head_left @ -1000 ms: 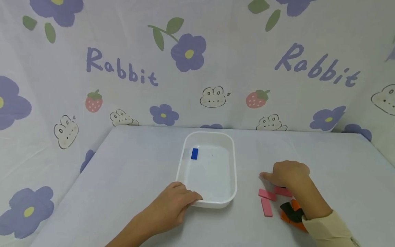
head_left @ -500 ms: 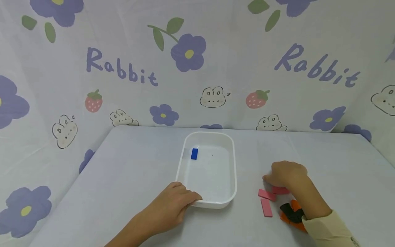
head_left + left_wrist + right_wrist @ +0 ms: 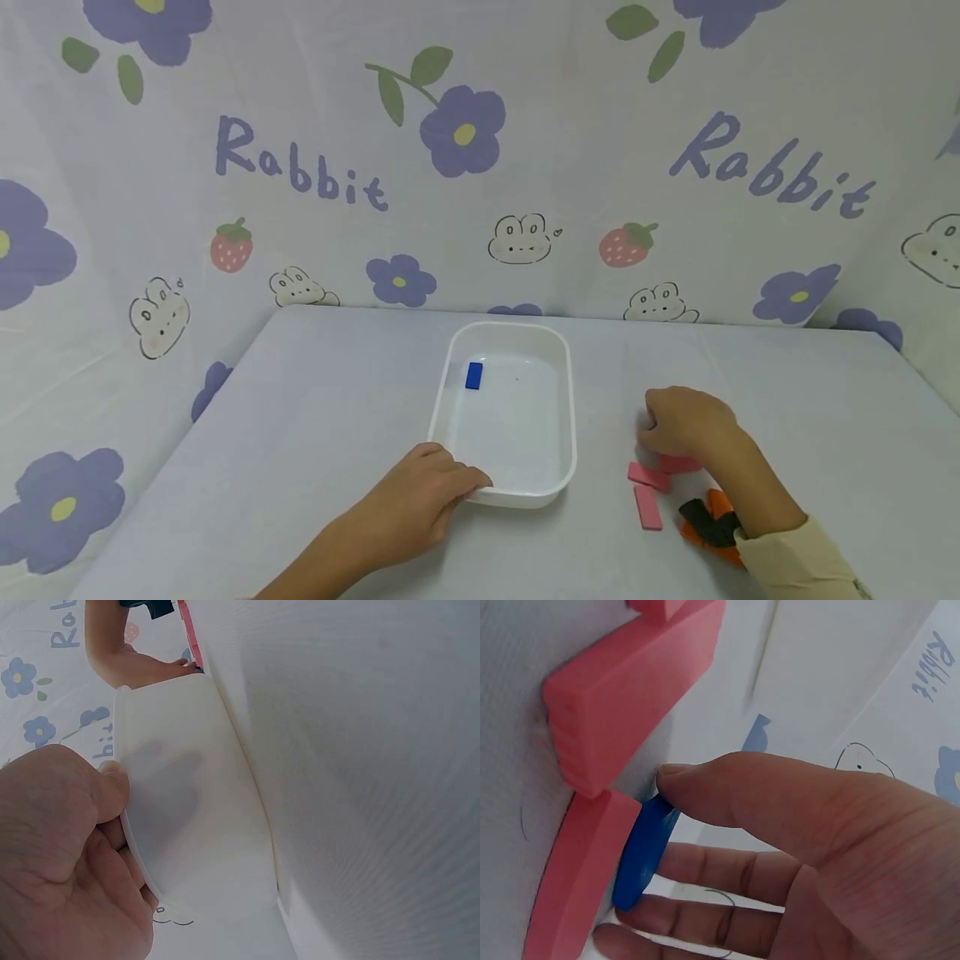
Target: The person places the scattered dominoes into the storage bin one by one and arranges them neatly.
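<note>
My left hand [image 3: 416, 507] grips the near left corner of a white plastic tray [image 3: 573, 417], thumb over its rim. Inside the tray, toward the far left, lies a small blue block [image 3: 474, 376]. To the right of the tray, my right hand [image 3: 686, 423] is low over the table beside several pink blocks [image 3: 648, 507]. The right wrist view shows it pinching another blue block [image 3: 645, 851], with the thumb at one end and fingertips along the far side. That block lies right against a pink block [image 3: 581, 874]; the hand hides it in the head view.
Orange pieces [image 3: 719, 502] and dark green pieces [image 3: 699, 523] lie in a heap beside the right forearm, partly covered by the sleeve. A white table [image 3: 330, 375] extends around the tray. Behind it hangs a cloth [image 3: 570, 150] printed with flowers and rabbits.
My right hand has moved slightly left, and its outstretched thumb has drawn in toward the fingers. A pink block beneath it has shifted a little left. The left hand and tray hold still.
</note>
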### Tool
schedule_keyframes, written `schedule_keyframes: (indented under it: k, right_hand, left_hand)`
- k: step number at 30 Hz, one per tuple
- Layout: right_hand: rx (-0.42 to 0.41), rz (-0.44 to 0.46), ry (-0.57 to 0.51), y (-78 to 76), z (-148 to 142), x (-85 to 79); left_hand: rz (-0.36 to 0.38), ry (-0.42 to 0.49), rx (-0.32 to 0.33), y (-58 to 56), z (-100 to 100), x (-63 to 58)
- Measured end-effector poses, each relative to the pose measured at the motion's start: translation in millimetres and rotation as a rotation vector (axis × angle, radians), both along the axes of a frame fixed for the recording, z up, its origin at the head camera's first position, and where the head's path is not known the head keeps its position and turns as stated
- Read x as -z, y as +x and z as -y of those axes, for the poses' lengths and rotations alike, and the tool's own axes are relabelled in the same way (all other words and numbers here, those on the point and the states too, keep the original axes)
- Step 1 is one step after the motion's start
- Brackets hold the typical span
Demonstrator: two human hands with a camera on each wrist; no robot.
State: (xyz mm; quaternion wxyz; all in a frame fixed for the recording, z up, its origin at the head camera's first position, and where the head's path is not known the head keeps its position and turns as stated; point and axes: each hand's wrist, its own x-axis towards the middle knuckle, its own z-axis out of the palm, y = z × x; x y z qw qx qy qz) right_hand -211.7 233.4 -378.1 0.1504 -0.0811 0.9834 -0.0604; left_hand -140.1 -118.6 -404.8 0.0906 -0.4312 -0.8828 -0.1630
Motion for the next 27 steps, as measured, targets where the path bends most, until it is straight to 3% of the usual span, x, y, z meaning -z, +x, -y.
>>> schedule_keyframes:
  k: [9,17,27]
  right_hand:
    - [-0.155,-0.141,-0.118,0.3,5.1,6.0]
    - [-0.123,-0.062,-0.153,0.1,2.5,3.9]
    - [-0.197,-0.108,-0.243,-5.8,-5.1,7.8]
  left_hand:
    - [0.0,-0.005,-0.005,0.3,-0.7,-1.3]
    - [-0.007,-0.001,0.0,0.5,-0.8,-1.8]
    - [0.005,-0.01,-0.006,1.5,-0.4,-3.5]
